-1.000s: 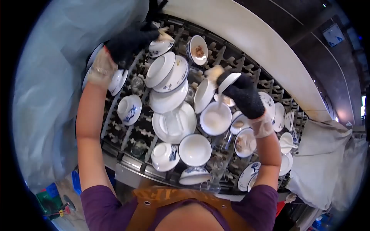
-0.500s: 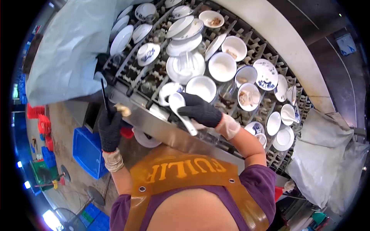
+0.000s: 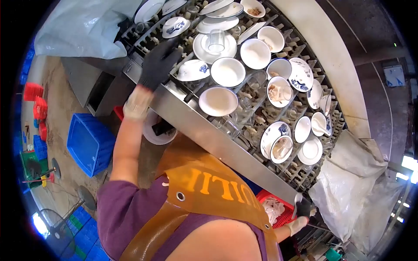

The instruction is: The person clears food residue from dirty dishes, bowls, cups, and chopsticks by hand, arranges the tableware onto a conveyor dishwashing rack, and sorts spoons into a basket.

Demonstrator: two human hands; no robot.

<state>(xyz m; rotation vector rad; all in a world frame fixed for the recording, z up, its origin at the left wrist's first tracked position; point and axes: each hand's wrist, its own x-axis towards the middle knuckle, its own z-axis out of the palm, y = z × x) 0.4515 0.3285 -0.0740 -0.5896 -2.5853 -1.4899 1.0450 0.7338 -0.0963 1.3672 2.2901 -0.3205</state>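
Observation:
My left hand point(image 3: 160, 64), in a dark glove, reaches over the front edge of the peg conveyor point(image 3: 191, 93), with fingers spread and nothing visible in them. Just right of it lies a blue-patterned bowl point(image 3: 193, 70). My right hand point(image 3: 303, 206), also gloved, is low at the right beside the metal edge, closed round a white spoon point(image 3: 298, 201). A white bowl point(image 3: 218, 101) stands near the front edge. Farther in are more white bowls, plates and a clear glass point(image 3: 216, 40). Food scraps lie in one bowl point(image 3: 279, 92).
Below the metal edge point(image 3: 226, 143) stands a white bucket point(image 3: 152, 130) with a dark object in it. A red basket point(image 3: 285, 213) with crumpled white material is near my right hand. A blue bin point(image 3: 90, 143) sits on the floor at left. Plastic sheets point(image 3: 344, 187) hang at both ends.
My left hand has moved up to the conveyor's edge and no longer holds the dark stick and the scrap. My right hand has moved far down to the right with the spoon.

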